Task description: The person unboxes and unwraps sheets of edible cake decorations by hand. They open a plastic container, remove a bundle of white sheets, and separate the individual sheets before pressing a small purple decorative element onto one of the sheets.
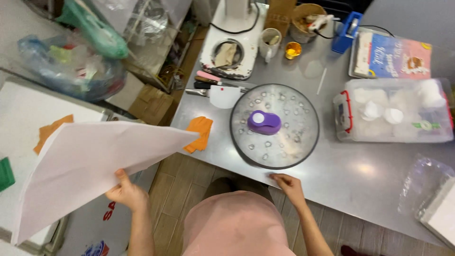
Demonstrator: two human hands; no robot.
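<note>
Your left hand (125, 192) pinches one large white sheet of paper (90, 166) by its lower edge, lifted off to the side so it hangs over the floor, away from the steel table (350, 175); two orange scraps (200, 132) lie beyond it. Your right hand (288, 186) rests loosely open, fingertips on the table edge just below the one round glass lid (275, 125), which carries one purple punch (264, 122); one clear plastic box (393, 111) stands farther right.

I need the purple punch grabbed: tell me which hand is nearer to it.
Right. The right hand rests at the table edge just below the round tray holding the purple punch; the left hand holds a white sheet far left.
</note>
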